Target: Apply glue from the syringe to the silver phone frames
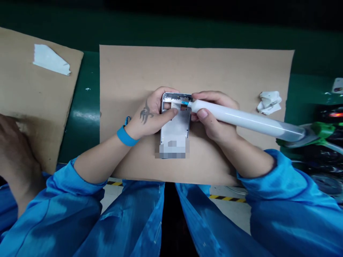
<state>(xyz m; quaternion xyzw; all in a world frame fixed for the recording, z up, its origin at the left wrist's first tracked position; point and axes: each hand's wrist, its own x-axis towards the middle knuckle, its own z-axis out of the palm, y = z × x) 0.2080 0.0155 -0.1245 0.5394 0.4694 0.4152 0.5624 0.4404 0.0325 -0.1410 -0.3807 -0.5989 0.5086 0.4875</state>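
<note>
Roughly: a dark green workbench (83, 142) spans the view, with two sheets of brown cardboard lying on it. To the left, a brown cardboard sheet (34, 100) carries a torn strip of white tape (50, 59), and a co-worker's hand (16, 157) rests on its lower edge. The larger central cardboard sheet (128, 78) lies under the work, a crumpled white cloth (269, 102) near its right edge. Off that sheet at right, a bright green fitting (320, 130) meets the back end of the syringe.

A silver metal phone mid-frame (174, 132) sits lengthwise on the central sheet, near its middle; the lower end is blurred out. The left hand (152, 114), blue wristband (127, 137) at the wrist, is clamped on the frame's upper part, thumb across its face and fingers around the far edge. The right hand (214, 117) is closed around a large white syringe (241, 117), which slants up and left. Its small blue tip (184, 103) touches the frame's upper end.
</note>
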